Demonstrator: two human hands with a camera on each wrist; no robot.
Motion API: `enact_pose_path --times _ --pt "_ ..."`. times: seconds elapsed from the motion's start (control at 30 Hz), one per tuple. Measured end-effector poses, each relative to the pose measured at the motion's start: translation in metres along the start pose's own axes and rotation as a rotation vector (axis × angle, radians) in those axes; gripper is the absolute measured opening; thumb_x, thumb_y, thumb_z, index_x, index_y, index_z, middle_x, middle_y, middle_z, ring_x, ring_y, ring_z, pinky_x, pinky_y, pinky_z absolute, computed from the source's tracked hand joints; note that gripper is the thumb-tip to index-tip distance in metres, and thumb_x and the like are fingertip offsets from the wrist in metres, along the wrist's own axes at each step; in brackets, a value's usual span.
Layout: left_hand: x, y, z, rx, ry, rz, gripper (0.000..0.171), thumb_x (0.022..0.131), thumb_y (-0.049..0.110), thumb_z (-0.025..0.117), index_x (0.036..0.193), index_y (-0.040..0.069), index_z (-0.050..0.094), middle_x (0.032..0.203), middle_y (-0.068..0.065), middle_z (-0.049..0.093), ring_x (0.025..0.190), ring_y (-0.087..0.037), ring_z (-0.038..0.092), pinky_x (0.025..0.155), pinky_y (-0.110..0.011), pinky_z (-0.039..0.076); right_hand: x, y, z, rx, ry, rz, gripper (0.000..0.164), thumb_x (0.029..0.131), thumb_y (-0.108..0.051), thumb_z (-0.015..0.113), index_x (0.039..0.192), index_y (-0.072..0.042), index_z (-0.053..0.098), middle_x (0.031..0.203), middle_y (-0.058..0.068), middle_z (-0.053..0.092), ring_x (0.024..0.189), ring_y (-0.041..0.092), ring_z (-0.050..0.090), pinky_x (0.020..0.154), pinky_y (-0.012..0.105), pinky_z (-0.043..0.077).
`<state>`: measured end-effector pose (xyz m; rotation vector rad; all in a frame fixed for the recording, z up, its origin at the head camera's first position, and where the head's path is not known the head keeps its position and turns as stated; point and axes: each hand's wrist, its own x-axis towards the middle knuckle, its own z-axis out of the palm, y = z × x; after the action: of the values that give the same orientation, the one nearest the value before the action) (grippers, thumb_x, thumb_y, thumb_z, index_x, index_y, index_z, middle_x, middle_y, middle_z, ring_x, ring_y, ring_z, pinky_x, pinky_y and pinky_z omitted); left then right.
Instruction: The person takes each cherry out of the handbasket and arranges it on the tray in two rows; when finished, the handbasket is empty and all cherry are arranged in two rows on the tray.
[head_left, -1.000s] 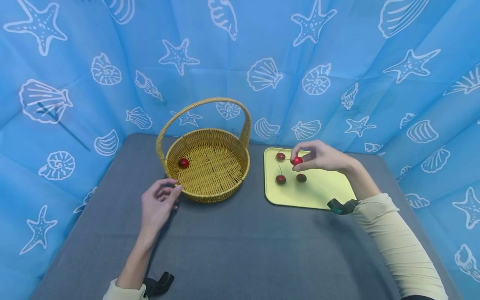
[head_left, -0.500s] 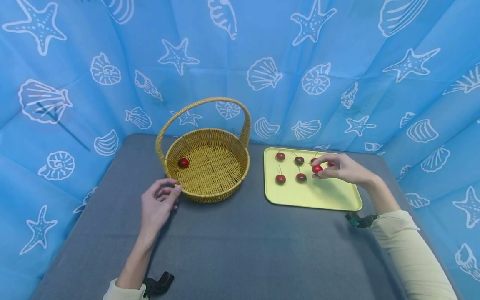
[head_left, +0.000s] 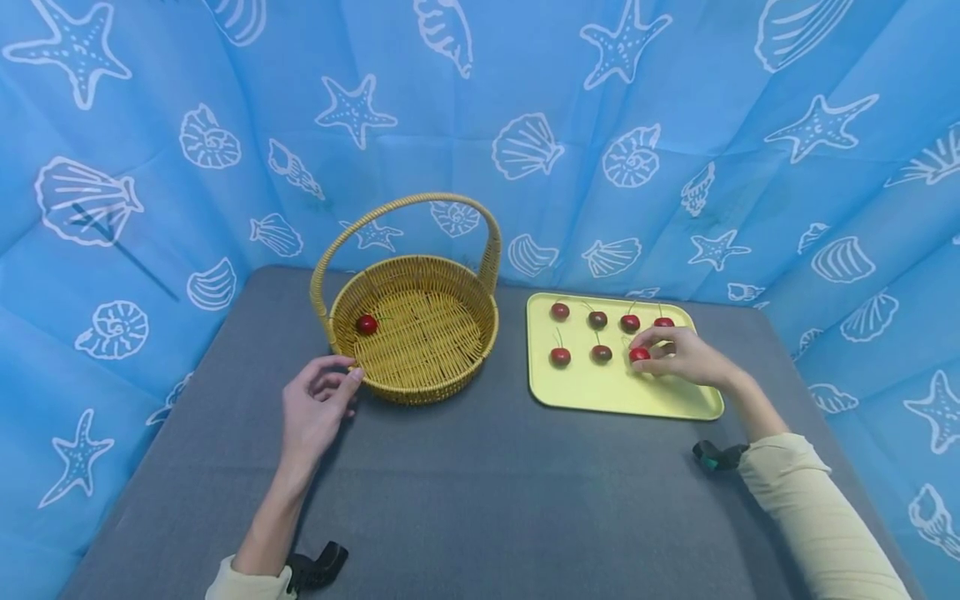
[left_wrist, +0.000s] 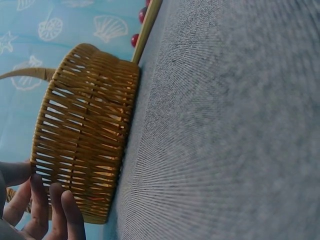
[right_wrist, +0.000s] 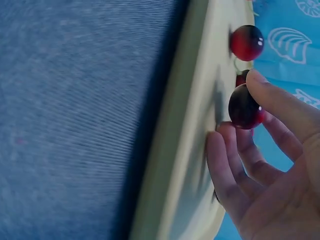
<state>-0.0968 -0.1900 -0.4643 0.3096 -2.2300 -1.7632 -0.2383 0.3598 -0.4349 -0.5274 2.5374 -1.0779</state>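
A round yellow wicker basket [head_left: 427, 396] with a tall handle stands at the left, one red cherry [head_left: 367, 324] inside against its left wall. My left hand [head_left: 318, 404] pinches the basket's near-left rim between thumb and index finger; in the left wrist view the other fingers [left_wrist: 58, 210] curl by its woven side. Over the pale yellow tray [head_left: 592, 396], my right hand [head_left: 678, 358] holds a cherry [right_wrist: 245, 106] between thumb and fingertips, low at the front row. Several stemmed cherries [head_left: 597, 320] lie on the tray in two rows, the back-right one partly behind the hand.
A grey cloth [head_left: 480, 500] covers the table. Blue curtains [head_left: 450, 117] with white shell and starfish prints hang behind and at both sides. The basket's arched handle [head_left: 408, 202] rises above its bowl. Dark wrist devices [head_left: 318, 567] sit at both sleeves.
My right hand has carried the cherry rightward and then down to the front row on the tray, uncovering cherries in the back row. The left hand and basket have stayed put.
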Motion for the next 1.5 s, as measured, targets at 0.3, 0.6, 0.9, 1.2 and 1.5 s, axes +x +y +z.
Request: enact_pose_path --times 0.3,0.6,0.9,1.2,1.5 --pt "0.0 -0.001 0.0 0.018 0.001 0.001 0.024 0.102 0.022 0.079 0.123 0.01 0.073 0.096 -0.021 0.076 0.075 -0.019 0.073 0.061 -0.028 0.065 0.006 0.004 0.008 -0.027 0.028 0.006 0.031 0.094 -0.012 0.086 0.119 0.001 0.074 0.113 0.022 0.075 0.081 0.013 0.069 0.065 0.028 0.062" --pt "0.001 -0.002 0.0 0.014 -0.001 -0.005 0.025 0.103 0.025 0.079 0.122 0.011 0.074 0.095 -0.02 0.076 0.075 -0.019 0.074 0.061 -0.03 0.065 0.003 0.003 0.006 -0.044 0.046 -0.007 0.035 0.094 -0.013 0.086 0.124 0.0 0.073 0.109 0.018 0.073 0.084 0.014 0.071 0.066 0.031 0.064" --pt "0.0 -0.001 0.0 0.026 -0.005 -0.017 0.026 0.103 0.026 0.078 0.124 0.012 0.073 0.097 -0.022 0.075 0.077 -0.022 0.073 0.062 -0.029 0.065 -0.005 -0.009 -0.008 -0.068 0.024 0.05 0.037 0.101 -0.018 0.08 0.131 0.0 0.069 0.124 0.023 0.067 0.1 0.019 0.072 0.073 0.036 0.067" --pt "0.001 -0.001 0.0 0.024 -0.008 -0.013 0.026 0.103 0.025 0.078 0.124 0.01 0.073 0.097 -0.023 0.075 0.076 -0.02 0.073 0.062 -0.029 0.065 0.005 -0.038 -0.014 -0.153 0.076 -0.036 0.035 0.1 -0.016 0.081 0.13 -0.002 0.072 0.126 0.021 0.072 0.097 0.008 0.069 0.077 0.023 0.059" --pt "0.0 -0.002 0.0 0.013 -0.005 -0.022 0.026 0.103 0.027 0.078 0.124 0.011 0.073 0.096 -0.022 0.075 0.076 -0.02 0.073 0.063 -0.03 0.065 0.026 -0.083 -0.001 -0.111 0.019 -0.096 0.027 0.1 -0.02 0.082 0.125 -0.013 0.075 0.122 0.01 0.074 0.096 0.017 0.071 0.074 0.025 0.058"
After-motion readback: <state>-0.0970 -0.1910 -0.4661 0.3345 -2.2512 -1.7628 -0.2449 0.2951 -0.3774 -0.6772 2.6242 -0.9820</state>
